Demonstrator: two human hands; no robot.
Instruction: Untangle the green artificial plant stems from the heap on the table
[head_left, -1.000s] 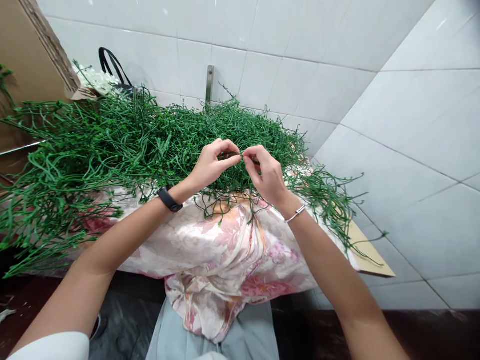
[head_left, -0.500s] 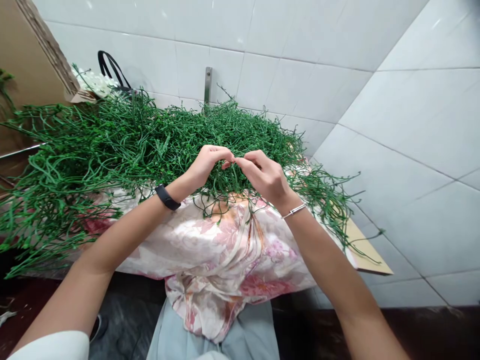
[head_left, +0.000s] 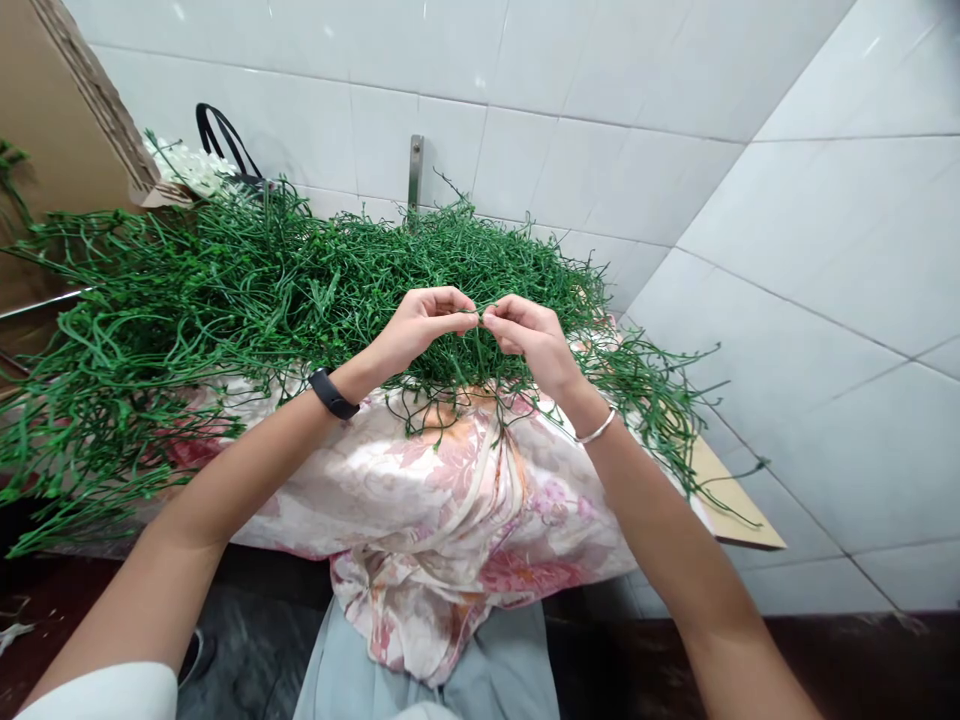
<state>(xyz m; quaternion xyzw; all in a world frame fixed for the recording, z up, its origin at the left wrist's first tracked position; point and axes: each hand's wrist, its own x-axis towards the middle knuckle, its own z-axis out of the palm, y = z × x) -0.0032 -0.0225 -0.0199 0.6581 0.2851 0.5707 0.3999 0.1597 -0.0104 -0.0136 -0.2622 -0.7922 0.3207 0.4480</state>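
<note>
Both hands meet above the front of a wide heap of green artificial flower stems [head_left: 330, 270]. My left hand [head_left: 426, 325] is closed in a pinch, thumb against fingertips, on a thin green stem [head_left: 480, 318]. Just right of it, fingertips almost touching, my right hand [head_left: 534, 338] pinches the same stem. Only a tiny bit of the stem shows between the fingers; the rest is lost against the heap. Under the stems lies a pink and white floral cloth [head_left: 420, 490], gathered in folds towards my lap.
A cardboard box [head_left: 67, 90] stands at the left, with white artificial flowers [head_left: 195, 167] and black handles [head_left: 225, 135] beside it. A metal bracket [head_left: 415, 170] is fixed to the tiled wall [head_left: 600, 80]. A pale board corner [head_left: 739, 505] juts out at the right.
My right hand has turned, its wrist rotating so the thumb and fingertips now show, and shifted slightly right. My left thumb has straightened along the fingertips.
</note>
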